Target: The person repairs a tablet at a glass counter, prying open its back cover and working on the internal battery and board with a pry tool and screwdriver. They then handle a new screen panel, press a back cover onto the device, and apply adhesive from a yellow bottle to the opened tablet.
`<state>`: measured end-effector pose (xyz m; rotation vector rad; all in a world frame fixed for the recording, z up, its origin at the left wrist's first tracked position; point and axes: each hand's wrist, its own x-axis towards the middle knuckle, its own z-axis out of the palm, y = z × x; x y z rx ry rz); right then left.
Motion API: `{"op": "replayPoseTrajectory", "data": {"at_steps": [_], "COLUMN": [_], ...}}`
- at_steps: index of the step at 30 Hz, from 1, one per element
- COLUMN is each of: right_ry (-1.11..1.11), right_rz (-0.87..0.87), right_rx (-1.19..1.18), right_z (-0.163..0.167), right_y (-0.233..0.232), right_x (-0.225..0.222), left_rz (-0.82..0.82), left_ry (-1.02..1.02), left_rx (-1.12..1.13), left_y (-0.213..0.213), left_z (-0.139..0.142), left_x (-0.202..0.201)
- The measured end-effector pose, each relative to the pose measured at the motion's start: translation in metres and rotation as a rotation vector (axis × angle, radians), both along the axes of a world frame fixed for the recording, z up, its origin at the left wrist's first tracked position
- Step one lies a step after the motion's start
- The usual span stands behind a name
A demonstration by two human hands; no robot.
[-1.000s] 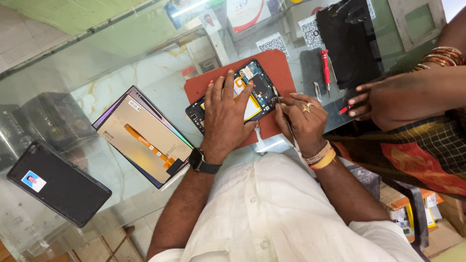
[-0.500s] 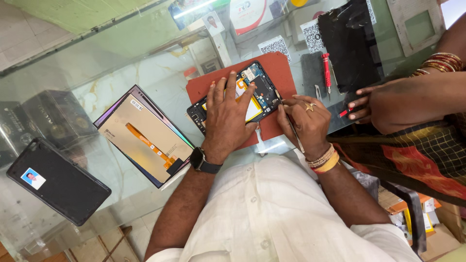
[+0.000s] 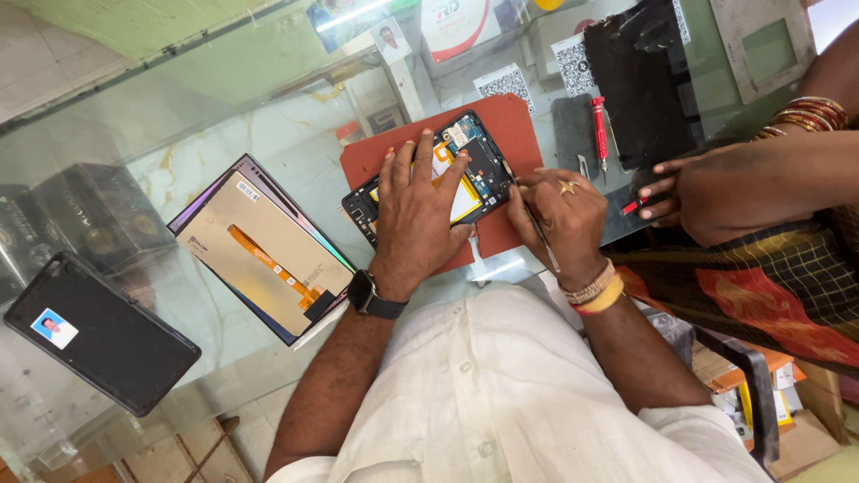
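white buttoned shirt, black smartwatch (image 3: pixel 369 296) (left wrist), ring and bangles right.

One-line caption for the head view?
Left hand steadies an opened phone on a red mat; right hand works a thin tool.

On the glass counter (image 3: pixel 224 98) lie a detached display panel (image 3: pixel 264 259), a black phone (image 3: pixel 98 335), a red screwdriver (image 3: pixel 599 130) and a black screen (image 3: pixel 640 80)

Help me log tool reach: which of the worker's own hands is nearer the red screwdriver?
Right. The right hand works at the opened phone's edge, just below the red screwdriver. The left hand lies flat on the phone, farther off.
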<state>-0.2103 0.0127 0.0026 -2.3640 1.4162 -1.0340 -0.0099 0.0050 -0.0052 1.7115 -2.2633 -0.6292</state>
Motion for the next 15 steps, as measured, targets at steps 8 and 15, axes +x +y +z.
{"op": "replayPoseTrajectory", "data": {"at_steps": [8, 15], "right_ry": [-0.005, 0.006], "right_rz": [0.008, 0.008], "right_rx": [0.006, 0.007], "right_z": [0.001, 0.0025], "right_y": [0.0004, 0.0003], "right_x": [0.0004, 0.0011], "left_rz": [0.01, 0.004], "left_ry": [0.003, 0.007], "left_rx": [0.019, -0.004], "left_y": [0.0007, 0.0016], "left_z": [-0.0004, -0.0007], "left_x": [0.0002, 0.0011]}}
